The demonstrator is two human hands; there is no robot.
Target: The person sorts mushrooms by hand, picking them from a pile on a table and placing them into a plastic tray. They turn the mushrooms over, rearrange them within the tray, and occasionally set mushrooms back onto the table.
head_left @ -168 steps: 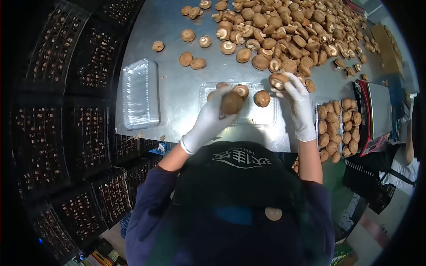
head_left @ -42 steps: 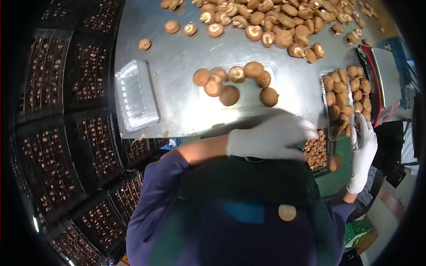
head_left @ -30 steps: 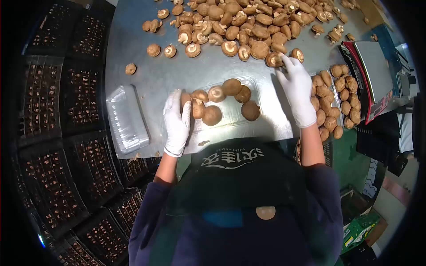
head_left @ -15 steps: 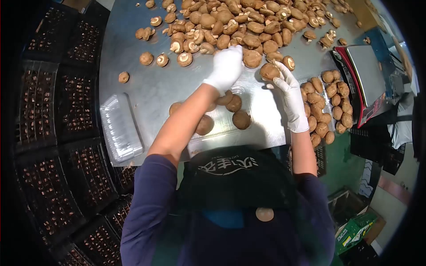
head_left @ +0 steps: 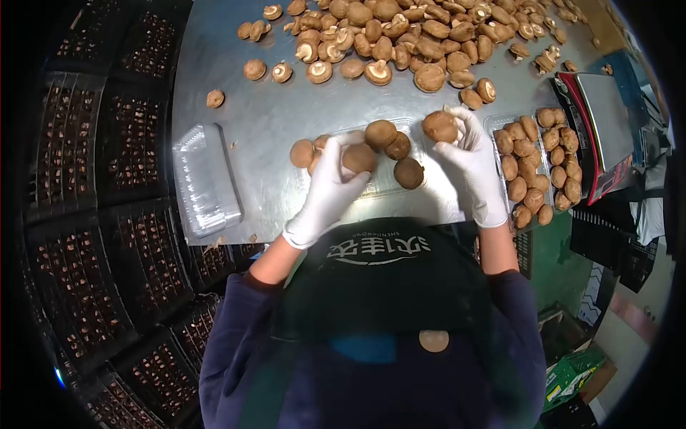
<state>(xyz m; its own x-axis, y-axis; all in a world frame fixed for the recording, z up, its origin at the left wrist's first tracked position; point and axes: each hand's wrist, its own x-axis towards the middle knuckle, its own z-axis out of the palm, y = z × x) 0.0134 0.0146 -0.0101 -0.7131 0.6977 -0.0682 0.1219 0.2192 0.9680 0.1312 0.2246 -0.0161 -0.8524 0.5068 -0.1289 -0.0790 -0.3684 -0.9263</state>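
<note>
My left hand point(head_left: 330, 182), in a white glove, has its thumb and fingers around a brown mushroom point(head_left: 359, 158) above a clear plastic tray point(head_left: 379, 191) at the table's front. Several mushrooms lie in that tray, among them a dark one point(head_left: 409, 173) near its middle. To the right, my gloved right hand point(head_left: 471, 161) grips another mushroom point(head_left: 440, 126) between thumb and fingertips, cap upward. A large heap of mushrooms point(head_left: 436, 36) covers the back of the metal table.
Two filled trays of mushrooms point(head_left: 527, 171) stand right of my right hand, beside a red and grey scale point(head_left: 604, 121). An empty clear tray point(head_left: 207, 179) lies at the left. Black crates point(head_left: 136, 143) of mushrooms line the far left; a green crate point(head_left: 572, 375) sits lower right.
My left hand has come back from the heap's edge to the front tray and now holds a mushroom. My right hand still grips its mushroom. The view has shifted slightly.
</note>
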